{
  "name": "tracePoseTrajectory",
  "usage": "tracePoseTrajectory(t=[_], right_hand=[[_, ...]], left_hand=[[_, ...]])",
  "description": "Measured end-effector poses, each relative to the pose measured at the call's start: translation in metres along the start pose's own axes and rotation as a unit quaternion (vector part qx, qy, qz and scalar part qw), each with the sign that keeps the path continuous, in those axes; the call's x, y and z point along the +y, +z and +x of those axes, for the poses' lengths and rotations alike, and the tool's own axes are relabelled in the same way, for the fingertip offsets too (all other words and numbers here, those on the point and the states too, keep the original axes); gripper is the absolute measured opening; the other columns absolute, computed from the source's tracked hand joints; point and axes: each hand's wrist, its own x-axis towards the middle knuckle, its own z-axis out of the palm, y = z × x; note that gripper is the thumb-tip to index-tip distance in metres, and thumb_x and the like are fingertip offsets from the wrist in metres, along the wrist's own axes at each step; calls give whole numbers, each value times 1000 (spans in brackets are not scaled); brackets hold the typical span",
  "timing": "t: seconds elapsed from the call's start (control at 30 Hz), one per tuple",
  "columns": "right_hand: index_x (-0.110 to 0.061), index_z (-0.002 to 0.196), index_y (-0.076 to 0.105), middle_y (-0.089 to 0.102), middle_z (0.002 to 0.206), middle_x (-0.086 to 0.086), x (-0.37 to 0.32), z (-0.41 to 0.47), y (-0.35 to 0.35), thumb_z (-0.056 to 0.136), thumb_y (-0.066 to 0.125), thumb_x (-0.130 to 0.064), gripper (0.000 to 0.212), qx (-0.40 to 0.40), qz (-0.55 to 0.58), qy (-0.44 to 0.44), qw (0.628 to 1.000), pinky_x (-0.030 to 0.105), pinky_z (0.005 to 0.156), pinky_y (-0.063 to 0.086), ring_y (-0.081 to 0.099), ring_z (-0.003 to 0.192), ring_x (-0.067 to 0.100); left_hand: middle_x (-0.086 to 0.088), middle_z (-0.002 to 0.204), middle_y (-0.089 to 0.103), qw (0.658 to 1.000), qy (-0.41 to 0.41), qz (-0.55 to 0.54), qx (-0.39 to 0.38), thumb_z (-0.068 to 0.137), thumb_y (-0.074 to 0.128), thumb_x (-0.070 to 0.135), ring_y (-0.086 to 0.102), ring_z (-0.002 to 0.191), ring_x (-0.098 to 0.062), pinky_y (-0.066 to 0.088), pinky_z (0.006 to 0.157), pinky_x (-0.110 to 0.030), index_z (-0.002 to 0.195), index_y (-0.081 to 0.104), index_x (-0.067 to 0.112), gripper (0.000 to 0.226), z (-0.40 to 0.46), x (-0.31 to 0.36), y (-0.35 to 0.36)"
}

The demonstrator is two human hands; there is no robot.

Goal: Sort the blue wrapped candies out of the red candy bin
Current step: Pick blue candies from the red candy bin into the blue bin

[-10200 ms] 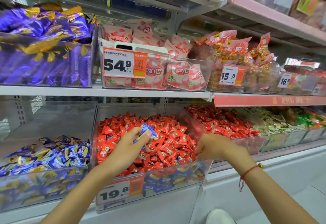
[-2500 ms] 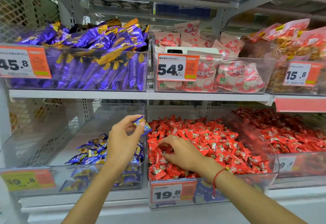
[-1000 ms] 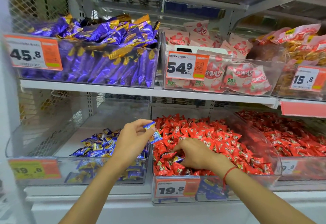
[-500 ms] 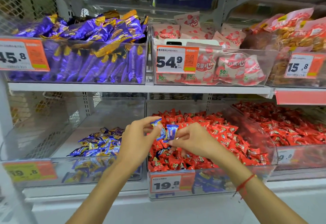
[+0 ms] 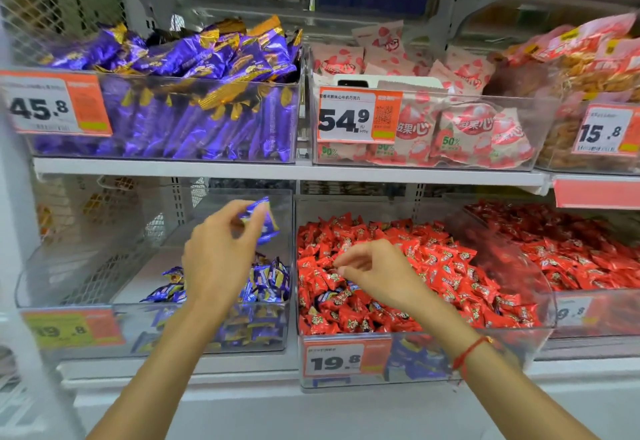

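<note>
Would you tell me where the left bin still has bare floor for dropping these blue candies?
The left bin is bare across its back and left, between the mesh wall and the blue candies heaped front-right. The left hand holds blue pieces above it. The red candy bin is packed throughout.

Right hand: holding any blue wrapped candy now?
No, the right hand hovers over the red candy bin with fingers loosely curled and nothing between them; the left hand pinches the blue wrapped candies.

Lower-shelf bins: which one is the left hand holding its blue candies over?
The left hand holds blue candies over the leftmost bin, the one with a small blue pile, beside the full red candy bin.
</note>
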Motion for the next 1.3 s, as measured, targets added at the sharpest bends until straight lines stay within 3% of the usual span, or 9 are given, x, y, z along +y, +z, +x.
tracePoseTrajectory(t=[0.13,0.27,0.4,0.6,0.67,0.8,0.97,1.13,1.3], right_hand=[[-19,115,69,69,114,-2,7,17,25,93,59,-32,27,-125,-185,-21,974,30,85,51,63,94,12],[-6,116,52,52,123,11,-2,28,37,89,62,-32,39,-213,-303,-16,929,34,79,38,49,111,30],[-13,112,57,65,110,8,5,24,46,83,66,-26,34,-113,-288,-30,950,34,72,43,59,103,30],[-24,116,67,69,113,-6,13,8,13,85,70,-25,31,-66,-168,-39,983,28,89,50,63,103,12],[-21,108,65,71,103,-2,8,-1,-1,86,71,-28,24,-18,-18,-2,1000,27,84,52,65,93,9],[-15,101,67,74,96,2,-6,-17,-22,83,68,-38,29,-42,301,90,948,27,88,52,70,92,11],[-17,113,66,74,103,1,-21,-25,-28,92,55,-39,32,-88,388,65,915,28,92,51,69,100,14],[-25,100,70,73,97,-13,0,-16,-43,91,63,-30,13,9,61,-38,997,21,83,49,66,92,1],[-32,105,71,68,109,-13,39,-11,-36,83,71,-27,23,-139,-269,-27,953,31,93,47,59,104,8]], left_hand=[[1,126,63,980,-75,109,-149,98,42,47,58,115,-26,43,93,-40,136,51,31,42,6,-27,0],[-1,151,40,964,-12,106,-243,98,39,49,42,133,-22,36,105,-38,149,34,23,57,-2,-17,13],[9,150,39,951,35,47,-302,95,47,50,40,134,-12,35,107,-32,145,38,30,54,-14,-6,23],[15,148,39,956,91,42,-277,95,53,42,41,132,-7,34,108,-30,138,45,35,44,-16,-14,26],[19,149,35,959,124,17,-256,95,55,41,35,136,-5,31,111,-31,137,45,40,44,-16,-9,25],[25,138,49,948,149,-99,-263,83,68,45,43,128,6,37,108,-31,130,50,49,50,-20,13,27],[14,108,71,940,103,-228,-231,83,75,20,65,101,1,53,92,-25,120,64,32,40,-24,31,31],[8,108,69,941,43,-265,-207,84,73,18,69,93,-6,55,84,-23,120,62,30,40,-18,25,24],[19,111,62,951,42,-218,-216,87,70,24,64,94,1,51,80,-16,122,58,37,40,-19,17,20]])
